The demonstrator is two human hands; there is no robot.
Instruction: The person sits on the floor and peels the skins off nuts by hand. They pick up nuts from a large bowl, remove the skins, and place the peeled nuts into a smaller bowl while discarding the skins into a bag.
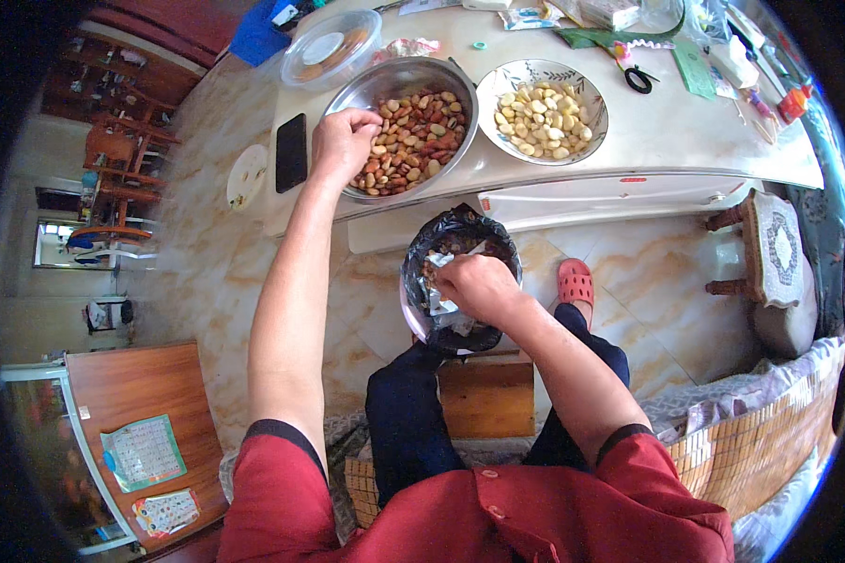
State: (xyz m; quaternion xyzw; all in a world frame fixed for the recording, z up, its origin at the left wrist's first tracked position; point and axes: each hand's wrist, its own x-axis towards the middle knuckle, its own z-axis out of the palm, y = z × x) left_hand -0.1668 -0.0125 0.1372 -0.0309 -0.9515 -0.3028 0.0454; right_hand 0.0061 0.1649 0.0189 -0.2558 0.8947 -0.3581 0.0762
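Note:
My left hand (pixel 343 144) reaches over the left rim of a stainless steel bowl (pixel 468 134). Its thumb and fingertips come together beside brown, unpeeled broad beans (pixel 415 141); whether they pinch one is unclear. To the right, a white ceramic bowl (pixel 588 84) with a leaf pattern holds pale, peeled broad beans (pixel 543 119). My right hand (pixel 484 285) hovers over a trash bin lined with a black plastic bag (pixel 458 222). Its fingers point down into the bin and their tips are hidden. Bits of bean skin and white paper lie inside the bin.
Both bowls stand near the front edge of a pale table (pixel 648 134). A smartphone (pixel 291 153) and a clear lidded plastic container (pixel 331 49) are at the left. Several small items and a green sheet (pixel 693 67) lie at the right. A low stool (pixel 774 246) stands beyond the slippered foot.

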